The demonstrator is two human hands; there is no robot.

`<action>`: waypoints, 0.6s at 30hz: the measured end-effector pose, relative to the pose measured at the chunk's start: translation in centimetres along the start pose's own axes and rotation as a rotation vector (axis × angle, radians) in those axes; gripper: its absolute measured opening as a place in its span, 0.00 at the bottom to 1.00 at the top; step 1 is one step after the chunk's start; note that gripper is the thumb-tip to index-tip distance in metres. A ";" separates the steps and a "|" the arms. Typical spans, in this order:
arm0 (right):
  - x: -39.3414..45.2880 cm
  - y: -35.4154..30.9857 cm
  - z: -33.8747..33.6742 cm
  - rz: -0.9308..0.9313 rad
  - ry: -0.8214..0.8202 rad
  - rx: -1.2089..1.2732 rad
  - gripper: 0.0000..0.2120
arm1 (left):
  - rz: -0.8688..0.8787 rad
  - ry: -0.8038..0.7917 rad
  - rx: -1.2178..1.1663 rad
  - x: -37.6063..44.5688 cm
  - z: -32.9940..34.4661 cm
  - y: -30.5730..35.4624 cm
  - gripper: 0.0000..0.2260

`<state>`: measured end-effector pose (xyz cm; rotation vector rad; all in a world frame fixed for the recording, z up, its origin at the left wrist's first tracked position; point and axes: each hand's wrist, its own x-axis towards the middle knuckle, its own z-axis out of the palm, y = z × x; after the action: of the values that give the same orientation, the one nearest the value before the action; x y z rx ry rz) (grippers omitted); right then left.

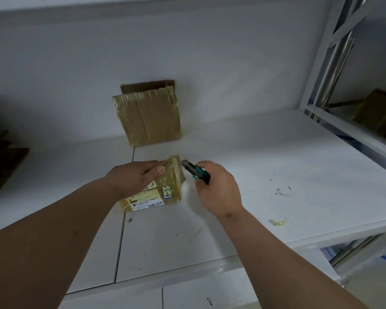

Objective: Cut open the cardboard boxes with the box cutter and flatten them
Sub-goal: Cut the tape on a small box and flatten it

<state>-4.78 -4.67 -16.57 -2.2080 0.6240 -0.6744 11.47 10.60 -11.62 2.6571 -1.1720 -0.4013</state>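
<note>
A white shelf (276, 157) serves as the work surface, backed by a pale wall against which a larger taped cardboard box (147, 114) leans upright, well apart from the hands, presumably waiting its turn. Nearer the person, a small tape-wrapped box (165, 188) with a shipping label sits on the shelf. The left hand (136, 177) grips its top, fingers over the far edge and thumb on the near face, apparently to steady it against the blade's push. The right hand (218, 188) is clamped around the box cutter (196, 171), whose tip points at the box's upper right edge, seemingly touching the tape there. A scrap of tape (277, 222) lies near the shelf's front edge.
</note>
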 end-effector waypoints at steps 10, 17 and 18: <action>-0.1 0.3 1.2 -0.031 -0.047 0.054 0.11 | 0.001 -0.023 -0.059 -0.1 -0.2 -0.3 0.31; 0.1 0.0 1.6 0.006 -0.043 0.044 0.08 | 0.004 -0.033 -0.075 -0.2 -0.3 -0.3 0.32; 0.2 -0.1 1.6 0.010 -0.036 0.050 0.08 | 0.003 -0.035 -0.072 -0.2 -0.4 -0.2 0.31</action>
<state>-3.62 -3.91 -17.42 -2.1648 0.5932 -0.6375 11.56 10.89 -11.29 2.5968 -1.1491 -0.4816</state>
